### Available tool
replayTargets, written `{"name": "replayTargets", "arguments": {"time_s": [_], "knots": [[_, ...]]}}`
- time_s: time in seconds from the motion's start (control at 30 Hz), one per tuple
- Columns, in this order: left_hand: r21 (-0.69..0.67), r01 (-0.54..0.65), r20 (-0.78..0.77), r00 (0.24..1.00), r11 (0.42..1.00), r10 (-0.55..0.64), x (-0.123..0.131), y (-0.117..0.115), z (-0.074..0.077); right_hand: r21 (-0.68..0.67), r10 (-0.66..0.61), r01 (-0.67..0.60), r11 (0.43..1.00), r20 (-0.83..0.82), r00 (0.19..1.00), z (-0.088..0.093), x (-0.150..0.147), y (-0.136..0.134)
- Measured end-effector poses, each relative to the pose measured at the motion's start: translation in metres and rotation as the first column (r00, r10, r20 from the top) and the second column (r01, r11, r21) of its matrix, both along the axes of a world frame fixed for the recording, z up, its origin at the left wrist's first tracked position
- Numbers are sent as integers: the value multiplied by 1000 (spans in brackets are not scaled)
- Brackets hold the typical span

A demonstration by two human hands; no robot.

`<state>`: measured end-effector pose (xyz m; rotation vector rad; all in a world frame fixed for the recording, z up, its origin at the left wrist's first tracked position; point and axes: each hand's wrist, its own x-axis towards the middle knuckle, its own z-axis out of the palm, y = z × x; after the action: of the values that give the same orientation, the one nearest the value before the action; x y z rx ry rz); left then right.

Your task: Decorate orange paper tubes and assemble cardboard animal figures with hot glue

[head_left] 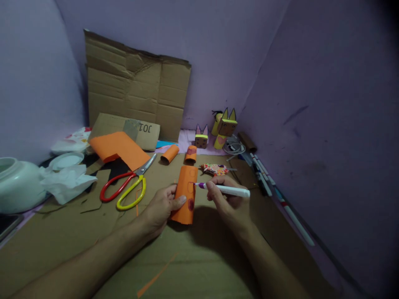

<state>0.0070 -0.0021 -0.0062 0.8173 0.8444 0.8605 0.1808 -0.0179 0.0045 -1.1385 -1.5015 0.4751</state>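
An orange paper tube (186,195) lies on the cardboard-covered table, with red marks drawn on its side. My left hand (160,207) grips the tube from the left, thumb across its lower part. My right hand (225,199) pinches a white marker (229,190) with a purple tip, and the tip touches the tube's upper right side.
Red-and-yellow scissors (127,189) lie left of the tube, beside an orange paper sheet (120,148) and crumpled tissue (67,182). Two small orange tubes (170,153) and paper cat figures (227,124) stand behind. Several pens (264,174) line the right wall. A white pot (17,185) sits far left.
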Motion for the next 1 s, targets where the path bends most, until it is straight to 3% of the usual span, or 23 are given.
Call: {"name": "replayTargets", "arguments": {"time_s": [1.0], "knots": [[2, 3, 34, 999, 1000, -3, 0, 1, 2, -114, 18, -20, 993, -14, 1000, -1, -1, -1]]}}
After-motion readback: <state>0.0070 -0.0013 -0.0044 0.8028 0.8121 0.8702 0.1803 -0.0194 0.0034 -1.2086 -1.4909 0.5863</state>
